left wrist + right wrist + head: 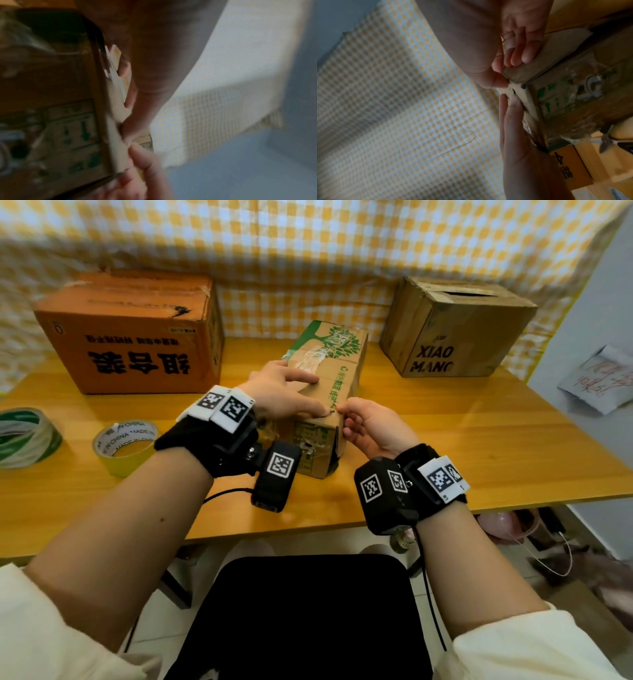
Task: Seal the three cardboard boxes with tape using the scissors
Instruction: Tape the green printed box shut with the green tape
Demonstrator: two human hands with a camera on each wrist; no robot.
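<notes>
A small cardboard box [335,361] with a green tree print stands mid-table, old clear tape on its top. My left hand [284,395] lies on the top near the front edge, fingers straight and pressing the flap down. My right hand [370,426] pinches the box's near right corner, thumb on top and fingers curled on the side flap [539,65]. The scissors [606,140] lie on the table by the box's left side, hidden under my left wrist in the head view. An orange box [137,337] stands back left and a brown box [455,330] back right, its top flaps ajar.
A yellow-cored tape roll [125,445] and a green-and-white roll [24,436] lie on the wooden table [479,440] at the left. A checked cloth hangs behind. A black chair seat [308,611] is below the table's front edge.
</notes>
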